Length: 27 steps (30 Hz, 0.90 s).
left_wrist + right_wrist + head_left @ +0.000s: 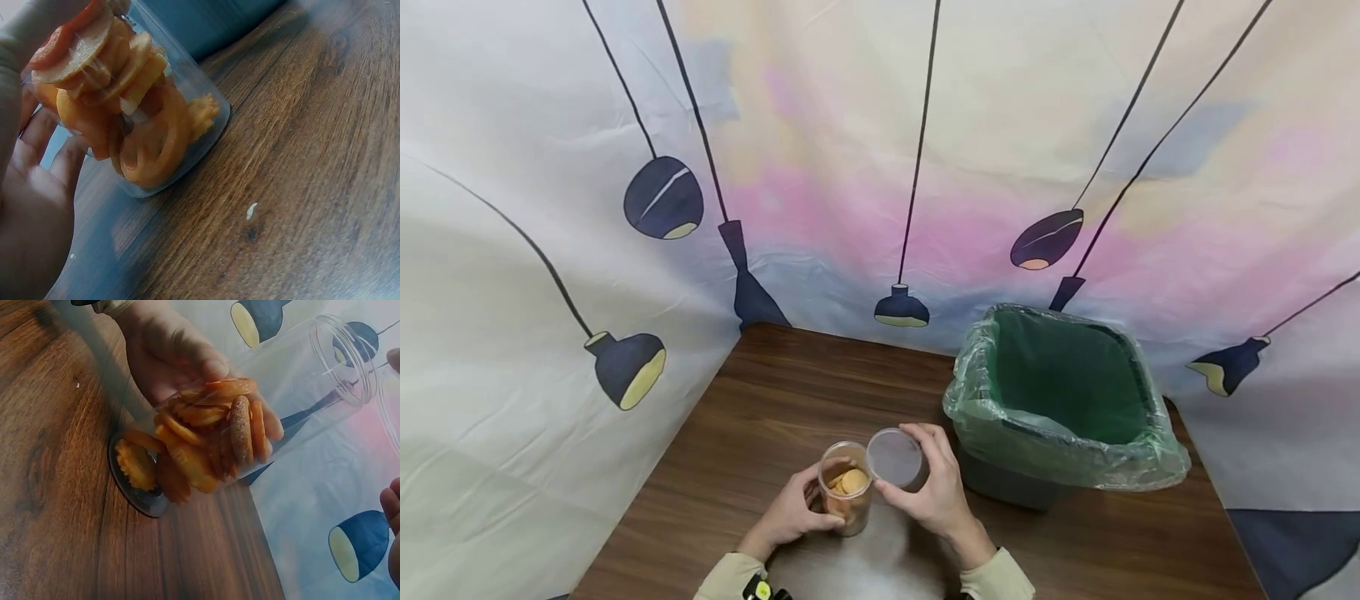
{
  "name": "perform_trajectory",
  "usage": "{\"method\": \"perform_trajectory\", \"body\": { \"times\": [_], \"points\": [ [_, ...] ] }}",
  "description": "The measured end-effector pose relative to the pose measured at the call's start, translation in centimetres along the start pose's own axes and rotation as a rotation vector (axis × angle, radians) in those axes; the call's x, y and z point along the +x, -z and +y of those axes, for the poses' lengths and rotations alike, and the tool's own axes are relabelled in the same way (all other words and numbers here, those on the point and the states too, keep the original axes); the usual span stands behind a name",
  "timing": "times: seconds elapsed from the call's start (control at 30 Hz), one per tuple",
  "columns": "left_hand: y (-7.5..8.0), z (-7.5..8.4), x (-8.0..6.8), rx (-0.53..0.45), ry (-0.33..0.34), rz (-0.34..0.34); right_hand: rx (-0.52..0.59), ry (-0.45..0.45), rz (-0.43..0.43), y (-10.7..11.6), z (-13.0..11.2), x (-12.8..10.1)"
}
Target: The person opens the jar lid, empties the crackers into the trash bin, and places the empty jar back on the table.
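A clear plastic jar stands on the wooden table, its mouth uncovered. Orange-brown biscuits of several shapes fill its lower half. My left hand grips the jar from the left side, thumb in front and fingers behind. To the right of the jar's mouth, my right hand holds a round clear lid by its edge, between thumb and fingers. The lid is tilted and sits right beside the rim. In the right wrist view only the fingertips and a piece of the lid show, at the right edge.
A bin lined with a green translucent bag stands at the back right of the wooden table. A small white crumb lies near the jar. Behind the table hangs a cloth printed with lamps.
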<state>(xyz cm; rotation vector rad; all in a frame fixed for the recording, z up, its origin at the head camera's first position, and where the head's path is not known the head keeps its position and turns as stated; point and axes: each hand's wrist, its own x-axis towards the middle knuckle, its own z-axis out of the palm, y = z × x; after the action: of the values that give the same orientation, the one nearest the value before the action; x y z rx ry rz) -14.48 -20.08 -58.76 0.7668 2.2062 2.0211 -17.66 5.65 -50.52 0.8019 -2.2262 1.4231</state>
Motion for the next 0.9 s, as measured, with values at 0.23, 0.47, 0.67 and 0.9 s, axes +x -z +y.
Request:
{"method": "perform_trajectory", "body": {
  "times": [0.23, 0.47, 0.67, 0.9],
  "points": [
    [-0.4, -0.3, 0.4, -0.029, 0.032, 0.028, -0.033, 0.002, -0.015, 0.5, 0.3, 0.2],
    [-0.6, -0.8, 0.5, -0.034, -0.023, 0.022, -0.039, 0.012, -0.007, 1.0, 0.9, 0.0],
    [-0.3, -0.9, 0.8, -0.026, -0.035, 0.023, -0.059, 0.0, 0.002, 1.1, 1.1, -0.1],
    [0.0, -1.3, 0.5, -0.016, -0.034, 0.01, -0.068, -0.024, 0.007, 0.7, 1.4, -0.6]
  ]
}}
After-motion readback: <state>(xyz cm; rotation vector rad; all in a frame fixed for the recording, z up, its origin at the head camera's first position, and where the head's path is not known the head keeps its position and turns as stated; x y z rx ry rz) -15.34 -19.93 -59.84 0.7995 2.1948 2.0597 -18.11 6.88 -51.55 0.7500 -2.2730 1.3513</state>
